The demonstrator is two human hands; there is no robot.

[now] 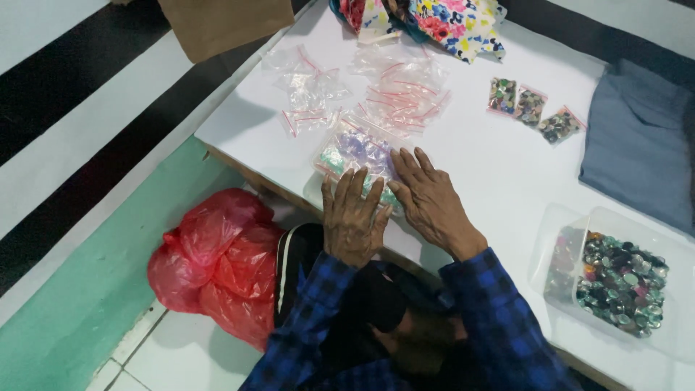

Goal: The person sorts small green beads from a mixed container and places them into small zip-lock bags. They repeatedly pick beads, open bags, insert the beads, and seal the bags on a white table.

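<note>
Clear plastic bag (pixel 355 153) of pastel pieces lies at the white table's (pixel 478 166) near edge, with the left hand (pixel 352 219) and right hand (pixel 433 199) both spread flat on it, gripping nothing. Beyond it lie empty zip bags (pixel 362 90), too overlapped to count; to its right, three filled packets (pixel 531 108) and one tub of buttons (pixel 624 281).

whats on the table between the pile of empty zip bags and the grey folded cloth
In the head view, three small clear bags filled with dark mixed buttons lie on the white table, between the pile of empty clear zip bags and the grey folded cloth.
</note>
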